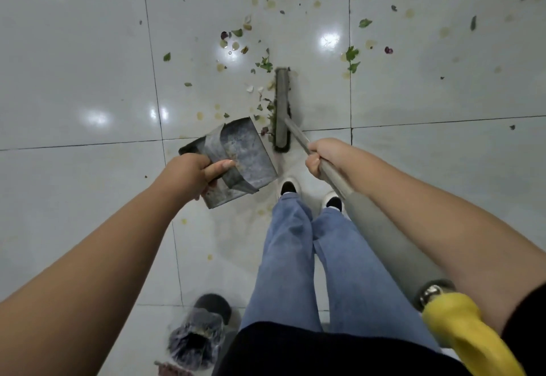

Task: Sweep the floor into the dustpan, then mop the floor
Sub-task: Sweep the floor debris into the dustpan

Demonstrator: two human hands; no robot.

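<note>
Both hands gripping: left hand on grey metal dustpan, right hand on grey broom handle
Dustpan's open edge lies just beside the broom's long grey head; green leaf scraps scattered beyond

Blurred dark bin at lower edge, contents indistinct. Yellow grip of the broom handle cut off at bottom. Dustpan rear hidden under left hand.

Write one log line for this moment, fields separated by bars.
left hand holds dustpan | right hand grips broom | leaves on floor
</note>
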